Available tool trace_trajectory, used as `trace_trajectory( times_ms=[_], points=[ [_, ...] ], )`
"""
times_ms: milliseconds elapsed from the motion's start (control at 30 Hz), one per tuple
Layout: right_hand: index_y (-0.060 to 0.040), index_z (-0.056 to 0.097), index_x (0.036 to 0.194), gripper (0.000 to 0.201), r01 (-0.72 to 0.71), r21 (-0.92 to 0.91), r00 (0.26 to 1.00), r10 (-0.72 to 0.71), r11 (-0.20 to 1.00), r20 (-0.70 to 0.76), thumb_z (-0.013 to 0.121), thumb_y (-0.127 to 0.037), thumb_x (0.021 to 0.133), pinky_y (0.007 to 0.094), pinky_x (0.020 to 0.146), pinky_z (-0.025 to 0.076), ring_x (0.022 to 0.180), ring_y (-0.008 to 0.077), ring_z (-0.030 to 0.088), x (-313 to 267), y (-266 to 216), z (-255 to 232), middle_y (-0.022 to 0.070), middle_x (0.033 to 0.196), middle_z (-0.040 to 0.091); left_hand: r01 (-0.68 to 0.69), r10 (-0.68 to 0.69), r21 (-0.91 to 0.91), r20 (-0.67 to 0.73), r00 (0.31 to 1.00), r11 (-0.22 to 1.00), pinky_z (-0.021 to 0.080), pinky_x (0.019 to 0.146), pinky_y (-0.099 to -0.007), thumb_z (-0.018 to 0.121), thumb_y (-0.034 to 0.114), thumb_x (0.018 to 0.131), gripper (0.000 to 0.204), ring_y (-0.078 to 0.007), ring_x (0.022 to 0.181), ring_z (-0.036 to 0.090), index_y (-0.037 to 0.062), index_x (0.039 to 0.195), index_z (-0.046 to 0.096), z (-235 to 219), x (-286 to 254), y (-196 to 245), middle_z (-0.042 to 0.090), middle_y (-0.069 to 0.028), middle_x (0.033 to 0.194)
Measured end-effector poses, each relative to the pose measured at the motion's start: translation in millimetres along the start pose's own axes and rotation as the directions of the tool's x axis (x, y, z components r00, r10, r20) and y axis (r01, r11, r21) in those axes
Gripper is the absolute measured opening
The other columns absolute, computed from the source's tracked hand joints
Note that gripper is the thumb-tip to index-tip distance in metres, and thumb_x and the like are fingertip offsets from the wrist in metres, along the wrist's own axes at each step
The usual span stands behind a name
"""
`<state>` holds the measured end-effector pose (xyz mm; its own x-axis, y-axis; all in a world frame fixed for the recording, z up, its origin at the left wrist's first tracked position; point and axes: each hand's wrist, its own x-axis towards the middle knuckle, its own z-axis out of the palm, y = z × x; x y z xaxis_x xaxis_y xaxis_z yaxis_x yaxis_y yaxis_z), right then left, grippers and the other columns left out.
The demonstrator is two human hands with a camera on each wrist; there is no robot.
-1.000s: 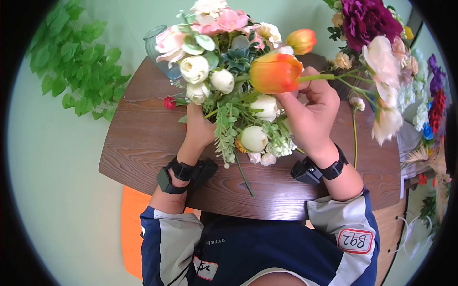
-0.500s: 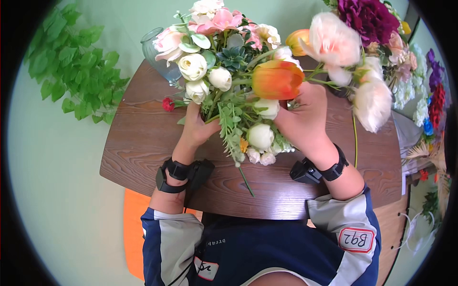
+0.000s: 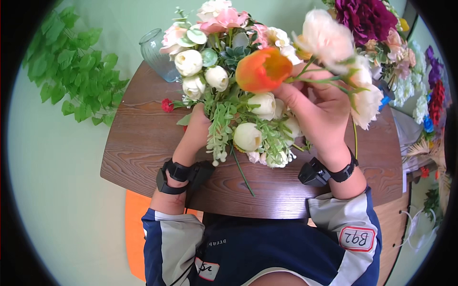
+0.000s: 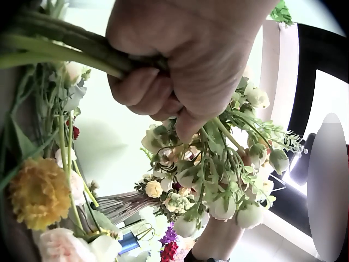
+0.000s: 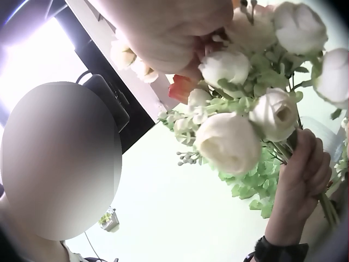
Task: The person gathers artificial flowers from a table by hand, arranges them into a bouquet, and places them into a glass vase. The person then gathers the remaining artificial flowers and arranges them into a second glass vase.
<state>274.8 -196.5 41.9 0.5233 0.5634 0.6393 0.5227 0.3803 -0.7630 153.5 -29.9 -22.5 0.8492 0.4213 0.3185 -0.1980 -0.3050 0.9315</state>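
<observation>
Low round its stems, my left hand [image 3: 195, 128] grips a mixed bouquet [image 3: 248, 137] of white, pink and green flowers. In the left wrist view, that left hand [image 4: 180, 60] is a fist, with stems [image 4: 60, 46] coming out of it. On the bouquet's right side, my right hand [image 3: 322, 109] pinches the stem of a pale pink flower spray [image 3: 329, 40]; its blooms hang over the fingers. An orange tulip [image 3: 260, 71] stands out of the bouquet close by the right thumb. The right fingertips are partly hidden behind the tulip and stems.
A clear glass vase [image 3: 160, 57] stands behind the bouquet at the back left of the wooden table [image 3: 138, 148]. A small red flower [image 3: 167, 105] lies left of the bouquet. Purple flowers [image 3: 365, 21] and other blooms stand at the right; leafy vines [image 3: 81, 71] hang at the left.
The pale pink spray has swung left and upward, closer to the bouquet, as my right hand turned. The tulip has tipped left. My left hand keeps its hold in about the same place.
</observation>
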Motion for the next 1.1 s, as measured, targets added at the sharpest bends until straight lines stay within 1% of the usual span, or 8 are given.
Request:
trace_trajectory(
  times_ms=[67,167,267,333,500,633,867,1100],
  points=[
    [-0.0066,0.065,0.086,0.018,0.4,-0.311,0.899,-0.435,0.862,-0.051,0.072,-0.009,0.069,0.0217,0.067,0.042,0.073,0.0096,0.056,8.0,13.1,8.2,-0.0001,0.079,0.063,0.052,-0.071,-0.287,-0.054,0.996,0.957,0.047,0.067,-0.0281,0.072,0.01,0.071,0.032,-0.0115,0.074,0.058,-0.0029,0.097,0.058,3.5,-2.0,5.8,0.064,-0.0074,0.085],
    [-0.0082,0.064,0.087,0.021,0.445,-0.204,0.892,-0.452,0.872,0.014,0.071,-0.009,0.067,0.0299,0.08,0.041,0.078,0.0165,0.058,7.1,6.4,-6.9,0.0021,0.083,0.063,0.022,-0.028,-0.137,-0.039,0.999,0.99,0.047,0.067,-0.0277,0.072,0.01,0.071,0.034,-0.0112,0.074,0.057,-0.0031,0.098,0.057,0.9,2.5,-6.6,0.064,-0.0079,0.085],
    [-0.0073,0.062,0.093,0.028,0.539,-0.61,0.827,-0.503,0.582,0.251,0.071,-0.015,0.067,0.0357,0.088,0.038,0.091,0.0213,0.056,1.2,23.8,-15.0,0.0069,0.09,0.061,0.029,-0.03,0.009,0.017,0.999,1.0,0.047,0.068,-0.0276,0.071,0.009,0.071,0.033,-0.0116,0.076,0.057,-0.0034,0.098,0.057,0.8,4.4,-12.5,0.064,-0.0091,0.088],
    [-0.0083,0.062,0.089,0.027,0.439,-0.346,0.881,-0.473,0.829,-0.017,0.07,-0.02,0.065,0.0324,0.076,0.032,0.076,0.0188,0.046,2.3,14.5,-5.8,0.0062,0.085,0.058,0.096,-0.09,-0.106,0.059,0.994,0.99,0.047,0.069,-0.0281,0.07,0.007,0.071,0.03,-0.0125,0.078,0.058,-0.0044,0.095,0.057,5.4,7.9,-14.7,0.064,-0.0093,0.089],
    [-0.0098,0.065,0.078,0.017,0.441,-0.477,0.896,-0.339,0.76,0.288,0.068,-0.018,0.064,0.0335,0.077,0.034,0.075,0.0215,0.048,9.5,-12.1,-5.8,0.0041,0.08,0.058,0.101,-0.106,-0.084,-0.061,0.992,0.991,0.047,0.073,-0.0292,0.072,0.006,0.069,0.04,-0.014,0.083,0.057,-0.0039,0.102,0.052,-1.5,2.4,-27.3,0.061,-0.0088,0.094],
    [0.0014,0.056,0.098,0.041,0.508,-0.393,0.861,-0.463,0.767,0.211,0.072,-0.018,0.066,0.0277,0.075,0.047,0.083,0.0168,0.06,15.2,-9.4,-13.0,0.0043,0.092,0.062,0.112,-0.138,-0.211,-0.113,0.984,0.971,0.047,0.071,-0.0292,0.073,0.007,0.067,0.037,-0.0134,0.081,0.058,-0.0042,0.098,0.055,-0.8,1.6,-5.3,0.063,-0.0098,0.091],
    [-0.0072,0.067,0.08,0.025,0.269,-0.124,0.963,-0.269,0.955,0.023,0.07,-0.02,0.058,0.034,0.07,0.035,0.075,0.0201,0.051,14.3,-1.9,-7.5,0.0056,0.082,0.06,0.084,-0.093,-0.148,-0.051,0.994,0.985,0.047,0.07,-0.029,0.072,0.005,0.066,0.034,-0.0137,0.078,0.059,-0.004,0.096,0.058,0.0,11.7,-20.2,0.064,-0.0095,0.089],
    [-0.0163,0.065,0.081,0.028,0.352,-0.561,0.922,-0.38,0.749,0.072,0.071,-0.021,0.054,0.0312,0.069,0.025,0.074,0.0157,0.043,7.3,-6.2,17.0,-0.0054,0.069,0.05,-0.139,0.136,-0.19,-0.026,0.99,0.972,0.046,0.08,-0.0297,0.073,0.007,0.066,0.052,-0.0146,0.09,0.058,-0.0026,0.112,0.05,-3.2,11.6,-44.8,0.06,-0.0088,0.102]
  ],
)
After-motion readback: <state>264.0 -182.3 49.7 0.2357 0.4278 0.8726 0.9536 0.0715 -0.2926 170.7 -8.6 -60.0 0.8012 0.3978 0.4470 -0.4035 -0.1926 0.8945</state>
